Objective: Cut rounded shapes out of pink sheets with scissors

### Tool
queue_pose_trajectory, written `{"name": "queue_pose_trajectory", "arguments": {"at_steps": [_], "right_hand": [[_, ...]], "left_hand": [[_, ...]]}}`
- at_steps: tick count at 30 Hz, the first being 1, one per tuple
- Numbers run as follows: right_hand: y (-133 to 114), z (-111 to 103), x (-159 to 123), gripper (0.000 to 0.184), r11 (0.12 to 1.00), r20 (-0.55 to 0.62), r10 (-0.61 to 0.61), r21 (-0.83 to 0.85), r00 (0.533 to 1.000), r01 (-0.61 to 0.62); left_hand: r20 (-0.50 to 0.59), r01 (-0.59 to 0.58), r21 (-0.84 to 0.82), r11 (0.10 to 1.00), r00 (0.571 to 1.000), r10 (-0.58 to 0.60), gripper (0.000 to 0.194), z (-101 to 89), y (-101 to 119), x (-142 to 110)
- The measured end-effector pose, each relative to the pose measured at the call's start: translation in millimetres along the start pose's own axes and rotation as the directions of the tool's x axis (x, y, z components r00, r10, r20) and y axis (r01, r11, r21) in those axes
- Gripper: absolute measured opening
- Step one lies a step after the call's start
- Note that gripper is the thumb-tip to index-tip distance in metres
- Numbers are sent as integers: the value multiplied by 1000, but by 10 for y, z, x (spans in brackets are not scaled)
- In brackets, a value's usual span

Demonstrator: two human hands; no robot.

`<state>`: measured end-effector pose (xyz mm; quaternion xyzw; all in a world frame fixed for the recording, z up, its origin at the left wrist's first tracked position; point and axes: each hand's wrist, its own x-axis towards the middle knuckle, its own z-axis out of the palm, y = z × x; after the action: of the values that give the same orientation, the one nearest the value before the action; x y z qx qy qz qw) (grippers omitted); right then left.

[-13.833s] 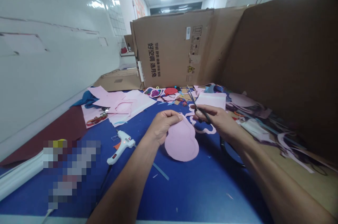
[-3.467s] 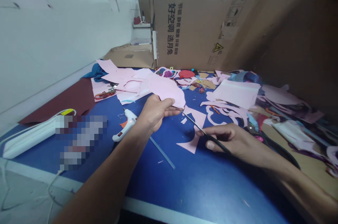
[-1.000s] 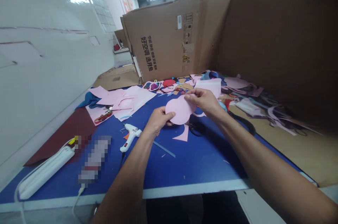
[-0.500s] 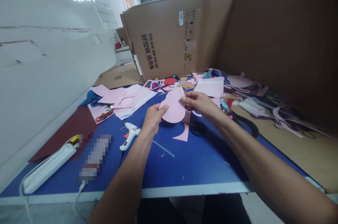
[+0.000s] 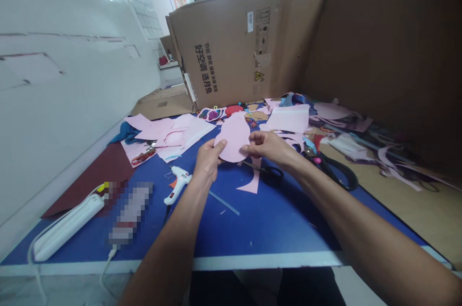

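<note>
On the blue tabletop lie the white glue gun and, to its right, the black scissors. Over the tabletop, the left hand and the right hand pinch the pink gourd-shaped piece by its sides; behind stands a cardboard box.

Bare forearms angled inward, left grip pinched, right grip pinched, thumbs apart

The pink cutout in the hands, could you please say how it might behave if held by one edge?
The pink cutout looks thin and flat, so it is probably light. Its top extends above the left hand and right hand without visibly drooping, so it seems fairly stiff.
</note>
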<state>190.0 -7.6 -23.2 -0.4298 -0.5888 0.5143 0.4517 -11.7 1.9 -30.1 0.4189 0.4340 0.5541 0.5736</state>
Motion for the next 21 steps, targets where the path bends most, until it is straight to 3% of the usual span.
{"name": "queue_pose_trajectory", "arguments": {"at_steps": [14, 21], "right_hand": [[60, -75, 78, 29, 997, -199, -74, -26, 977, 70], [54, -81, 81, 33, 995, -222, -103, -38, 970, 97]], "left_hand": [[35, -12, 62, 998, 999, 10, 45, 11, 41, -39], [15, -27, 130, 991, 1000, 25, 41, -6, 12, -12]]}}
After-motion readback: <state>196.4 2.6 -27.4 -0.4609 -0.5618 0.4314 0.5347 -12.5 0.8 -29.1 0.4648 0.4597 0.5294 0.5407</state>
